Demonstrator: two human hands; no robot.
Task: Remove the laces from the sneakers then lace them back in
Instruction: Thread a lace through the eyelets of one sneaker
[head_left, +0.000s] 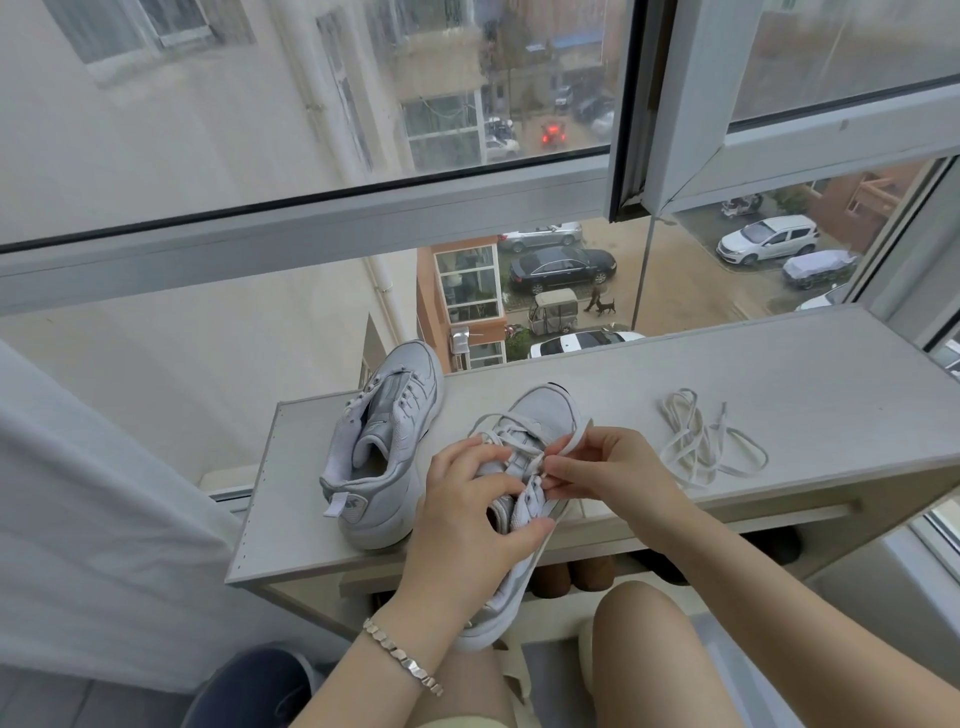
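A white sneaker (548, 410) lies with its heel over the near edge of a pale shelf (779, 374) and its toe pointing away toward the window (363, 208), so its long axis runs almost straight out from the person. Its lace (571, 441) is threaded through the forward eyelets only. The right hand (608, 467), closing in from the shoe's right side, pinches the lace between thumb and fingertips (553, 462) just over the eyelet rows, with a loop of it arching toward the toe. The left hand (467, 504) comes from the shoe's left and grips the upper near the collar, fingers curled over the top and thumb pressed to the side. The working end lies right at the right hand's fingertips, above the tongue, so that hand seems set to make the next pull or thread while the left steadies. Whether the lace is going in or coming out cannot be told for certain. Left of this shoe stands its mate (384, 447), upright and laceless; well to its right a loose lace (701, 441) lies tangled on the shelf. A metal bracelet (402, 657) circles the left wrist.
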